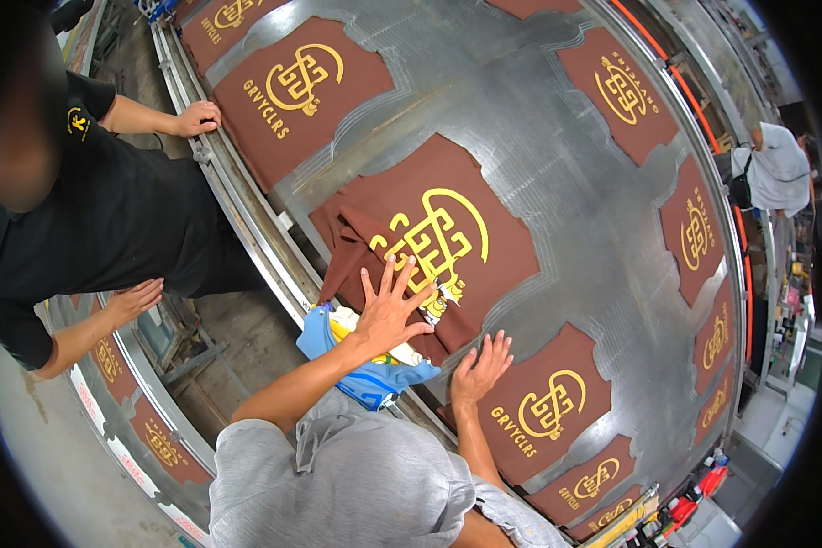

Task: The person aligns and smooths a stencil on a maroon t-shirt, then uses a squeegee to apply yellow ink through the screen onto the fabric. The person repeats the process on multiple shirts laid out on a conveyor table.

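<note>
A brown fabric panel [493,219] with a yellow printed design lies on the long grey table in front of me. Its near left edge is folded and rumpled. My left hand [391,309] is spread over this lower part, fingers apart, covering some of the print. Beside its fingertips a small white and yellow patch [440,300] shows among the folds. My right hand [482,367], fingers stretched out, is at the table's near side, between that panel and another brown panel [575,365]. Below my left wrist a blue cloth bundle [367,376] with yellow and white pieces sits at the table edge.
More printed brown panels, one at the upper left [292,91], lie along the grey table [511,82]. A metal rail [247,224] borders its near side. A person in a black shirt [110,210] stands left, one hand on the rail. Another person [776,169] is at the far right.
</note>
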Motion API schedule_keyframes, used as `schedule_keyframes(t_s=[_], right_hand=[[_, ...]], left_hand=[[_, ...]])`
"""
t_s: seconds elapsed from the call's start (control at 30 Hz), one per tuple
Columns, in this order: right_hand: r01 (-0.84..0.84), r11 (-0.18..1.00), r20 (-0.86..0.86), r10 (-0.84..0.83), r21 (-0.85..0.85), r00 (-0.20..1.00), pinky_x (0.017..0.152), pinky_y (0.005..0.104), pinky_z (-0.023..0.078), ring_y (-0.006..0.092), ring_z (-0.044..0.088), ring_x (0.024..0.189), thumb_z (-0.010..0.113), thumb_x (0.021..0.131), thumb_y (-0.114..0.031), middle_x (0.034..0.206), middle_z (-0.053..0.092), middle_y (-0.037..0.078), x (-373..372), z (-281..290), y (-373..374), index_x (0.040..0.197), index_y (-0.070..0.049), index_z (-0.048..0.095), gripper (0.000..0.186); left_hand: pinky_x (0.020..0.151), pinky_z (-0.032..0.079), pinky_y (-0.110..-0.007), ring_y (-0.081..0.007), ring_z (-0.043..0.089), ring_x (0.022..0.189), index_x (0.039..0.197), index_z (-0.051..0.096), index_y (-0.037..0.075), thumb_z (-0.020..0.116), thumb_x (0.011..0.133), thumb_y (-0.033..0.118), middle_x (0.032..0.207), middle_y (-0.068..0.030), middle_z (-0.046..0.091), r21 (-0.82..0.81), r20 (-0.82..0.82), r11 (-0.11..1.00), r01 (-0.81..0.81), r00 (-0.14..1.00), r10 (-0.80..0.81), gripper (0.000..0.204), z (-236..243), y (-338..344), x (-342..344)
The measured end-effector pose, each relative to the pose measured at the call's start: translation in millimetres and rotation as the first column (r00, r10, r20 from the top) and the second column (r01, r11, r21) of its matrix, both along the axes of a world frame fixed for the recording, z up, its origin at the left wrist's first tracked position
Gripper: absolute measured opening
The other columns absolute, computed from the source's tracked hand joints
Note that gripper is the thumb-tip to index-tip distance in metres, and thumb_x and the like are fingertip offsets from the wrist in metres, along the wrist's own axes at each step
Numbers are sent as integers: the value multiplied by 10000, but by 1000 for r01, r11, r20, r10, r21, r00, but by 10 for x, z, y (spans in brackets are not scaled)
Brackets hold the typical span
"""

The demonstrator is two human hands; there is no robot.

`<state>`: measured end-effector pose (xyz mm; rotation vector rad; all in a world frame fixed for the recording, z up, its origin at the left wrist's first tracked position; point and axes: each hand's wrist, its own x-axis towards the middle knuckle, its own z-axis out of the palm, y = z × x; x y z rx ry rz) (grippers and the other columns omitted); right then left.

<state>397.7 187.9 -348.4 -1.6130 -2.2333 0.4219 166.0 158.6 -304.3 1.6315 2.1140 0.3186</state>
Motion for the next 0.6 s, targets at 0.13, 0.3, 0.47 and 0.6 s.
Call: schedule_keyframes(t_s=[0.13, 0.3, 0.47, 0.6], right_hand=[[-17, 1000, -20, 18, 11, 1000, 1183, 568, 197, 353, 327, 1461, 568, 903, -68, 1527, 436, 151, 16, -28, -47, 1297, -15, 573, 397], [-11, 998, -188, 0, -60, 982, 1190, 552, 193, 341, 367, 1442, 592, 902, -89, 1472, 495, 178, 38, 76, 0, 1272, -18, 603, 377], [198, 953, -553, -295, -229, 779, 1097, 439, 394, 338, 572, 1256, 603, 930, -114, 1249, 653, 215, 104, 270, 290, 1159, 8, 682, 272], [-267, 951, -492, 309, 156, 814, 909, 382, 538, 262, 689, 1026, 552, 987, -185, 1122, 716, 143, -654, 1191, 803, 1143, -21, 706, 274]], left_hand=[[1053, 80, -813, -466, 67, 1496, 1458, 501, 240, 644, 819, 636, 1624, -200, 162, 43, 20, 999, -33, 999, 32, 764, 12, -83, 30], [1060, 98, -796, -454, 116, 1492, 1430, 533, 159, 632, 849, 617, 1604, -212, 220, 108, 12, 994, -30, 1000, 29, 747, 301, -199, 13], [1118, 161, -694, -409, 244, 1466, 1361, 577, 70, 701, 863, 471, 1555, -198, 346, 277, 65, 960, -34, 998, 16, 651, 611, -565, -88], [1132, 301, -529, -382, 444, 1346, 1241, 635, -10, 748, 848, 230, 1401, -212, 531, 399, 154, 911, -100, 987, 41, 474, 766, -1194, -181]])
